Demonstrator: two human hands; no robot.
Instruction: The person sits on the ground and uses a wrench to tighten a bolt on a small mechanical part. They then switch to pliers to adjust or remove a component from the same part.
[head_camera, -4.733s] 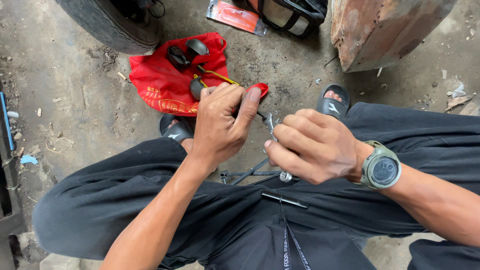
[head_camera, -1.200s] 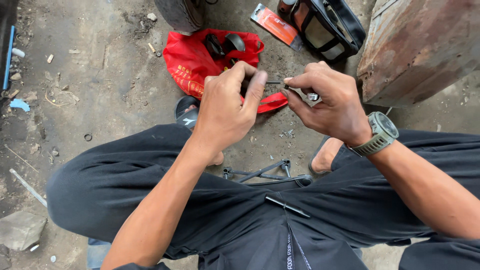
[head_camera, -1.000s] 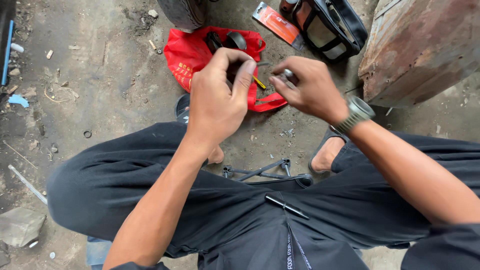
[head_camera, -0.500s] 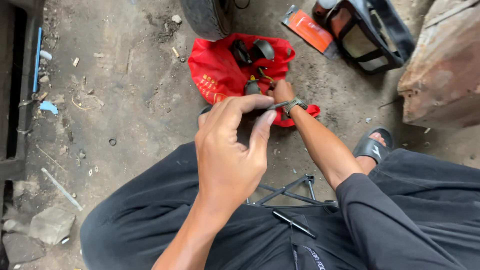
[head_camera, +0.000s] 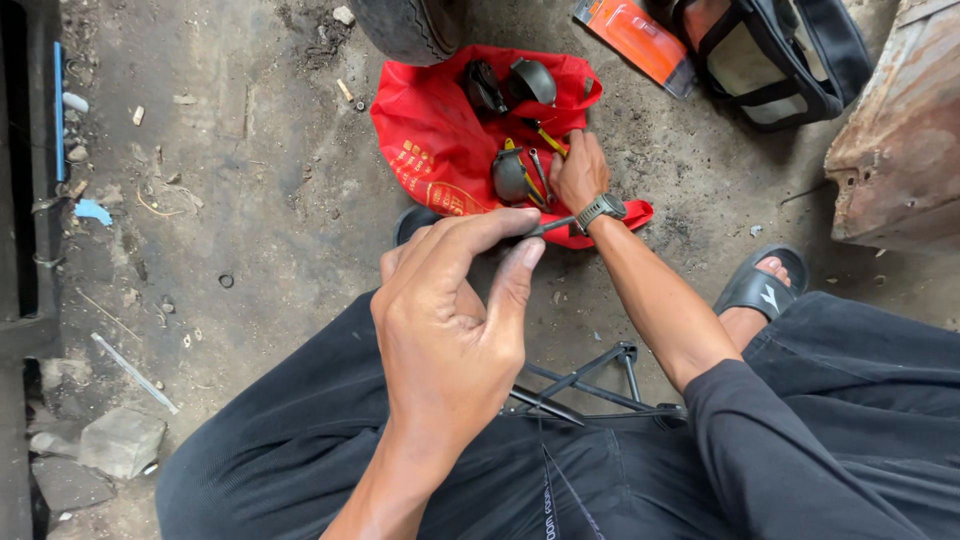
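Reaching down to the red bag (head_camera: 440, 150)
Right hand (head_camera: 580, 172) left the thin rod (head_camera: 553, 226) (left fingers (head_camera: 500, 225) pinch it), now among tools; grip hidden.

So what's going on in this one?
A person sits low over a dirty concrete floor. The left hand pinches a thin dark metal rod between thumb and fingertips, held up in front of them. The right hand reaches down into small tools and dark parts lying on a red bag spread on the ground. A tyre and a black bag lie beyond.
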